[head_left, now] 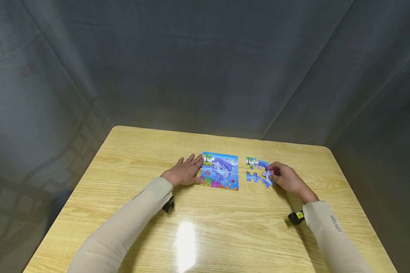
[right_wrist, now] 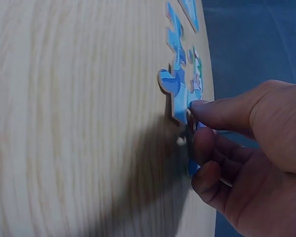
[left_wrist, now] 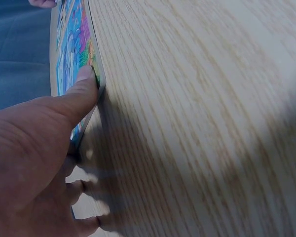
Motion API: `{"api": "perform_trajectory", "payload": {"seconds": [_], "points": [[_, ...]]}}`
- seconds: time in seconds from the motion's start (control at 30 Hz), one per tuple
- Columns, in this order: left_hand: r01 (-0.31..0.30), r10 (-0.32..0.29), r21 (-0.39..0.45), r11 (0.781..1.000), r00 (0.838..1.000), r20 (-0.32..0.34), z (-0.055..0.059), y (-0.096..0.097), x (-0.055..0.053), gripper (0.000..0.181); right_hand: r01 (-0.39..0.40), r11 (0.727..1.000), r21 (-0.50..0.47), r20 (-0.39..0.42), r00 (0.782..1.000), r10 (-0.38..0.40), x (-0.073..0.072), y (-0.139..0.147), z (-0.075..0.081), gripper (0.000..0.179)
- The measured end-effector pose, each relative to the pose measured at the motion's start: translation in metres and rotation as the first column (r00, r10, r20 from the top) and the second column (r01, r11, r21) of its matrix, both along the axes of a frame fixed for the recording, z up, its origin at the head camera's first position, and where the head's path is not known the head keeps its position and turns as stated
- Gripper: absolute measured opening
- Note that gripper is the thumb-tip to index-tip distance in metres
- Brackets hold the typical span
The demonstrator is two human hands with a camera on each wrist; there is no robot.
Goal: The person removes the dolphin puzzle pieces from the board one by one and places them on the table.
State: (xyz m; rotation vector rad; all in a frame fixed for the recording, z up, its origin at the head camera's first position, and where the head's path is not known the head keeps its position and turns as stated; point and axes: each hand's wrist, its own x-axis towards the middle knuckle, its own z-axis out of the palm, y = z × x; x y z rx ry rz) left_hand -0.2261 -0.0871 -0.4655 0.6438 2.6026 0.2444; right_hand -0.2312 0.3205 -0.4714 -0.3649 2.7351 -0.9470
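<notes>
A square picture puzzle (head_left: 222,170) of dolphins, a palm tree and coral lies flat on the table. My left hand (head_left: 182,173) rests at its left side with the fingers spread, and in the left wrist view the thumb (left_wrist: 84,84) presses on the puzzle's corner. To the right lie several loose jigsaw pieces, among them a palm tree piece (head_left: 251,161), a blue piece (head_left: 253,177) and a purple-blue dolphin piece (head_left: 263,165). My right hand (head_left: 287,179), fingers curled, pinches the edge of the nearest blue jigsaw piece (right_wrist: 179,101) between thumb and forefinger.
The wooden table (head_left: 225,227) has rounded far corners, and a grey curtain (head_left: 205,68) hangs behind and along both sides. A narrow strip of tabletop separates the puzzle from the loose pieces. Black wrist cameras sit under both sleeves.
</notes>
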Motion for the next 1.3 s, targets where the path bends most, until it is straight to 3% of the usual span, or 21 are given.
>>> {"api": "perform_trajectory", "payload": {"seconds": [0.57,0.93,1.3], "points": [[-0.005,0.005,-0.003,1.0,1.0,0.002,0.001,0.001,0.001,0.095,0.02,0.997,0.079,0.01,1.0,-0.021,0.003,-0.009,-0.002,0.026],[-0.002,0.002,0.003,1.0,1.0,-0.002,0.001,0.0,0.001,0.095,0.0,0.994,0.111,-0.053,0.999,0.006,0.003,-0.011,-0.001,0.026],[-0.002,0.002,0.0,1.0,1.0,-0.004,0.001,0.0,0.0,0.095,0.034,0.994,0.106,-0.091,0.996,-0.025,0.006,-0.013,-0.006,0.027]]}}
